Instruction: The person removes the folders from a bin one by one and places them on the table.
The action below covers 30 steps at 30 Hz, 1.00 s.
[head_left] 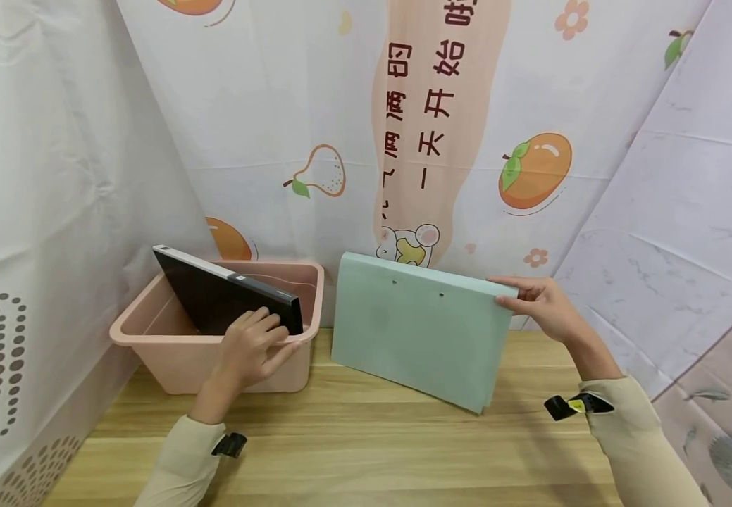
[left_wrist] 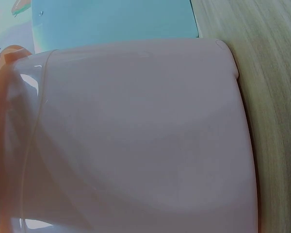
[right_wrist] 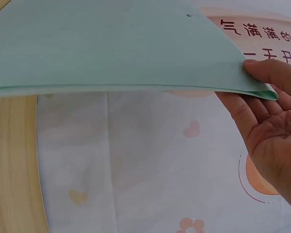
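Note:
My right hand (head_left: 546, 306) pinches the top right corner of a mint-green folder (head_left: 416, 324), thumb on the front face and fingers behind. The folder stands on its long edge on the table, spine upward and tilted. In the right wrist view, its sheets hang slightly apart below my fingers (right_wrist: 240, 109). My left hand (head_left: 251, 345) is at the front rim of a pink plastic bin (head_left: 220, 362), its bent fingers before a black binder (head_left: 213, 292) with a partly white spine. The thumb lies along the rim; I cannot tell what the fingers grip. The binder leans inside the bin.
A wood-grain table (head_left: 366, 451) carries the bin at left and the folder at centre right. Behind them hangs a white fruit-print curtain (head_left: 264, 105), with further cloth along both sides.

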{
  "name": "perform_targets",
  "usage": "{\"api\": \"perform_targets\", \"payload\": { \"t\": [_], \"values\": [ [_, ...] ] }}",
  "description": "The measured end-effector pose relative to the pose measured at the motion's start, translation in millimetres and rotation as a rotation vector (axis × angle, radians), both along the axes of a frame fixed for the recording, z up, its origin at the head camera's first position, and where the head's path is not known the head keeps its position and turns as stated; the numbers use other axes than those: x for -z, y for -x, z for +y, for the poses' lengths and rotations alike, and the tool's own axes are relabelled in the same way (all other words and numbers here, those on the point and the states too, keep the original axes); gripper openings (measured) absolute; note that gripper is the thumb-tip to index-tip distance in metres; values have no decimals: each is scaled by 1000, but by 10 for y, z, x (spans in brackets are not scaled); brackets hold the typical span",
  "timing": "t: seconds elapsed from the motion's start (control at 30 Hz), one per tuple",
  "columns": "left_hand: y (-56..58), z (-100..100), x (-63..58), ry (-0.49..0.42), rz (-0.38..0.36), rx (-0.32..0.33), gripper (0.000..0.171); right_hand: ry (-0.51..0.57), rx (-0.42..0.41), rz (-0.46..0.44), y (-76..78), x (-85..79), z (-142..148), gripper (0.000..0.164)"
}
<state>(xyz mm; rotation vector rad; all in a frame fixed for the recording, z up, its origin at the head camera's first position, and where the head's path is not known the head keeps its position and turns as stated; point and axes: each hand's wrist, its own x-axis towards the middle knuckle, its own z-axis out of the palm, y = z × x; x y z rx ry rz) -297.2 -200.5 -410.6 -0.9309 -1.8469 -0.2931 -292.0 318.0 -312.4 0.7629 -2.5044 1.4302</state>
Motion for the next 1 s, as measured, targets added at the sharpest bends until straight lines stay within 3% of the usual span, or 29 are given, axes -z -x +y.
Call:
{"api": "perform_targets", "payload": {
  "t": [0.67, 1.0],
  "values": [
    [2, -2, 12, -4, 1, 6, 53, 3, 73, 74, -135, -46, 218, 38],
    [4, -2, 12, -2, 7, 5, 52, 138, 12, 61, -196, -4, 399, 36]
  ]
}}
